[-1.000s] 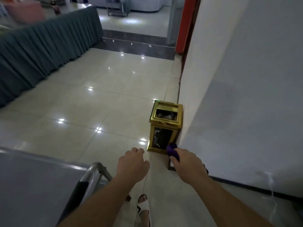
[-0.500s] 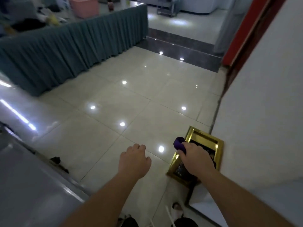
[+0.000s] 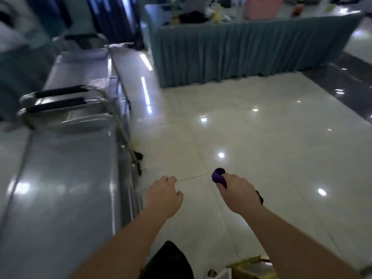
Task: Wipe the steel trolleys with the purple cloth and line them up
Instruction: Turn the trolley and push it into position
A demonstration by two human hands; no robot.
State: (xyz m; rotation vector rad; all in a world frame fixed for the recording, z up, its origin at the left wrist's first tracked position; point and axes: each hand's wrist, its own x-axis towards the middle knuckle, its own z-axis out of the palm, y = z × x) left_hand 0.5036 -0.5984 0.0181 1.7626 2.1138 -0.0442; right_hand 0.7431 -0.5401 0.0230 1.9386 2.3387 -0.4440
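Both hands out over the tiled floor, trolleys lined up on the left

Right hand (image 3: 238, 193) has its fingers wrapped round the bunched purple cloth (image 3: 218, 175); left hand (image 3: 164, 195) is loosely curled, holding nothing, just beside the nearest steel trolley (image 3: 60, 198), another trolley (image 3: 80, 71) beyond it.

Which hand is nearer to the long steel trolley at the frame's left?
Left. The left hand hovers empty just off the edge of the long steel trolley, not touching it. The right hand, gripping the bunched purple cloth, is farther out over the tiled floor.
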